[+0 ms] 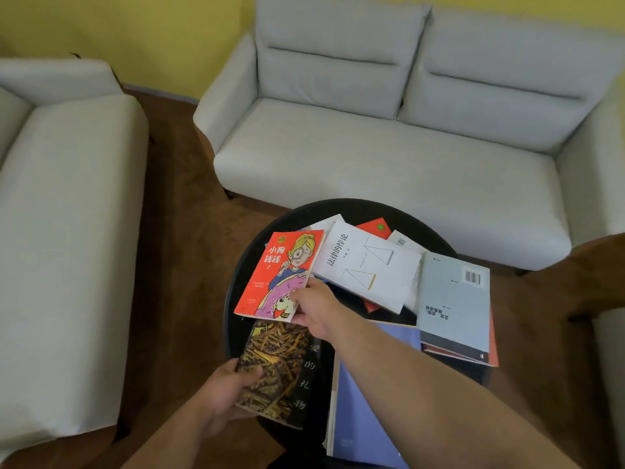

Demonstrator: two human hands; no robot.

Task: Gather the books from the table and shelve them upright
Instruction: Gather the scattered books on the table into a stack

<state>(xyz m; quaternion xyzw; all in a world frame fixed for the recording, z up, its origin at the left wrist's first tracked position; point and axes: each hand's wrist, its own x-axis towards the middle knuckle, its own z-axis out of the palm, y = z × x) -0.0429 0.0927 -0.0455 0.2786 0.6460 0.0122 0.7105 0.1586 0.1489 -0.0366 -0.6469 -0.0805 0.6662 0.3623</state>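
A round black table (pixel 241 265) is seen from above, with books spread over it. At the left edge of the table a red book (pixel 274 275) with a cartoon girl and a dog is held by the right hand (pixel 314 309) — the thumb is laid on the cover and the other fingers are curled under its lower right corner. The bottom edge of the red book lies over the top of a dark book (pixel 277 367) with yellow and orange streaks. The dark book is gripped at the near left edge of the table by the left hand (pixel 230 390), with the thumb pressed on the cover and the fingers tucked below. It cannot be told whether either book is lifted off the table.

Just beside the red book, toward the far edge, a white book (pixel 368 265) with two triangles is laid flat. A small red book (pixel 371 229) with a green dot can be seen poking out from under it. At the right edge a pale blue book (pixel 453 306) with a barcode is stacked on other books. At the near edge a big purple-blue book (pixel 358 418) is partly hidden by the right arm.

Behind the table a light grey sofa (pixel 372 147) is set against a yellow wall (pixel 152 35) — a second grey sofa (pixel 67 231) is seen to the left. A brown floor (pixel 186 231) is under it all.
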